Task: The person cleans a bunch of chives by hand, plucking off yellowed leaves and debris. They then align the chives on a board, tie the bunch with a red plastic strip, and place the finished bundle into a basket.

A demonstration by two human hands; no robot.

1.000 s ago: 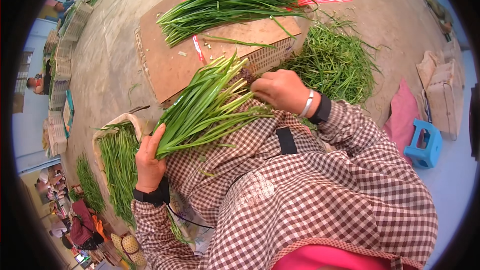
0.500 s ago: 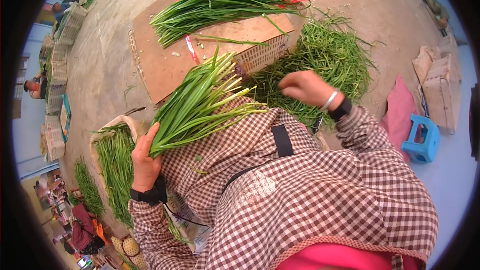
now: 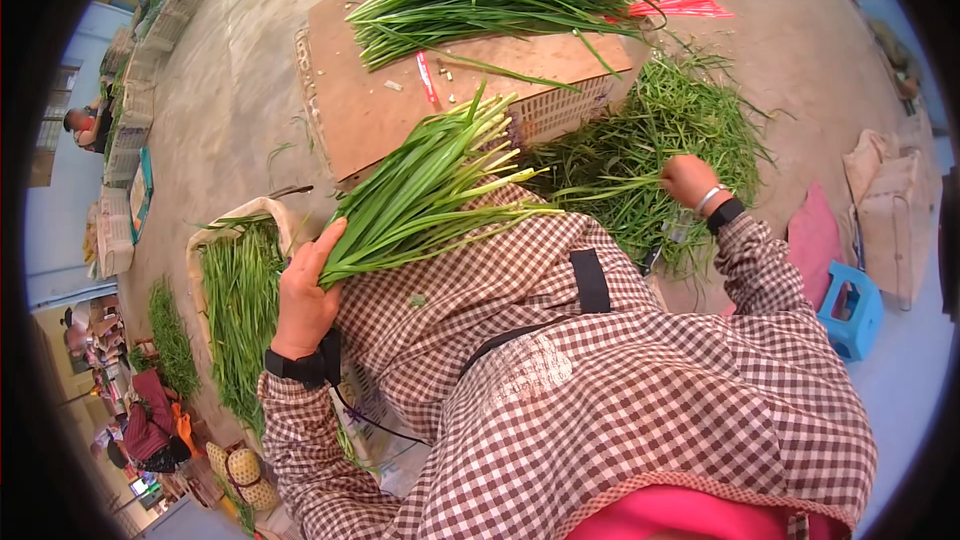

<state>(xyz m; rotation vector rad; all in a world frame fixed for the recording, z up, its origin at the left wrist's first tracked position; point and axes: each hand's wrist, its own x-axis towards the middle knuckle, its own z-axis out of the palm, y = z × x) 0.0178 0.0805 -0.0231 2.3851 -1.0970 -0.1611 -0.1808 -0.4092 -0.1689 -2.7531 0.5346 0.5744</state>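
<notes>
A loose bunch of garlic chives (image 3: 425, 195) lies across my lap, green leaf ends toward my left and pale stem ends toward the right. My left hand (image 3: 308, 292) is wrapped round its leafy end. Out to the right, my right hand (image 3: 690, 183) is closed on a few thin chive leaves (image 3: 612, 186), which trail from the fist back toward the stem ends. Beneath that hand spreads a heap of loose green leaves (image 3: 700, 105) on the floor. What sits inside the right fist is hidden.
Ahead, a board (image 3: 365, 120) on a plastic crate (image 3: 565, 112) carries a larger chive pile (image 3: 500, 0), with red-and-white strips (image 3: 690, 0) beside it. A sack of greens (image 3: 240, 310) stands at left. A blue stool (image 3: 850, 312) is at right. Other people work far left.
My right hand has moved right, away from the bunch, and now draws out a few leaves in its closed fingers. My left hand keeps its hold. The whole view has shifted slightly.
</notes>
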